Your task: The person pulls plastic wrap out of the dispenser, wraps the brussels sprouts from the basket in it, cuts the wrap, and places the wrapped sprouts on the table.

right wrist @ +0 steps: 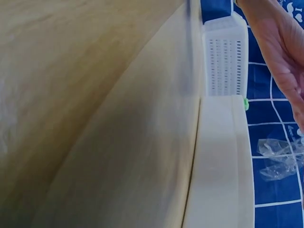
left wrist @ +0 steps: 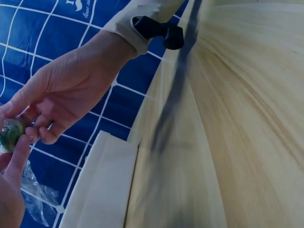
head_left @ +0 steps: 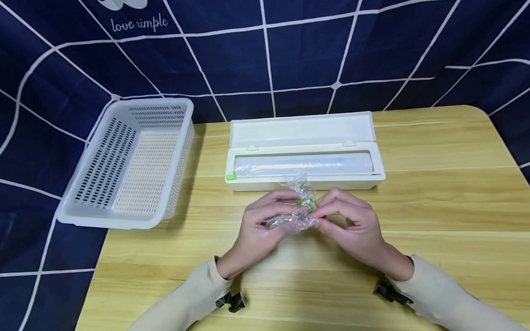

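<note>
A small green item [head_left: 307,203], bundled in crinkled clear plastic wrap [head_left: 296,223], is held between both hands above the table. Its kind cannot be made out through the film. My left hand [head_left: 265,220] grips the bundle from the left, the loose film bunched between thumb and fingers. From the other side, my right hand [head_left: 356,225] pinches the wrapped item with thumb and fingertips, as the left wrist view also shows. Just beyond the hands lies a white wrap dispenser box [head_left: 306,184], its lid [head_left: 302,130] raised and a roll of plastic wrap [head_left: 302,164] inside.
A white perforated basket [head_left: 175,170] stands at the table's left edge. The green slider [head_left: 231,176] sits at the dispenser's front left corner. Behind the wooden table [head_left: 434,207] hangs a dark blue gridded cloth [head_left: 306,55].
</note>
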A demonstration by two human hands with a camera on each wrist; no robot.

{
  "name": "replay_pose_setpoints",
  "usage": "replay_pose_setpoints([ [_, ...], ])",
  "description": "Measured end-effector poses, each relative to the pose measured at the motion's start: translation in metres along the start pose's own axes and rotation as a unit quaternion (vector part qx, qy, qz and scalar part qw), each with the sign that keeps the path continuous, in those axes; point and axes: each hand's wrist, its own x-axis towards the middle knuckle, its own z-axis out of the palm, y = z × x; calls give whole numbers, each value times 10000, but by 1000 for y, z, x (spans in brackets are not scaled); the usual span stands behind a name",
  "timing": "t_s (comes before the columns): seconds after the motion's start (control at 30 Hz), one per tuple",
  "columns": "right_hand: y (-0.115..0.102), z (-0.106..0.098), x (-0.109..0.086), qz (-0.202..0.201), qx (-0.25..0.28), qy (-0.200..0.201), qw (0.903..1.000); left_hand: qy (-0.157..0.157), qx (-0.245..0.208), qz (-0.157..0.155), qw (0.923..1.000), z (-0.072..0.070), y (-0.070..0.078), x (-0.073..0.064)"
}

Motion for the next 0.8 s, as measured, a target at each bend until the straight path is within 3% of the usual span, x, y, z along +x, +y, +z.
replay_pose_setpoints([
  [0.4,1,3,0,-92,-62,-116,9999,206,-542,-305,9978,3,6,-5],
  [0.53,1,3,0,-112,-133,-113,9998,194,-427,-264,9986,4,6,-6],
  [0.8,0,5,1,-120,-517,-117,9985,460,-770,-62,9960,7,6,-4],
])
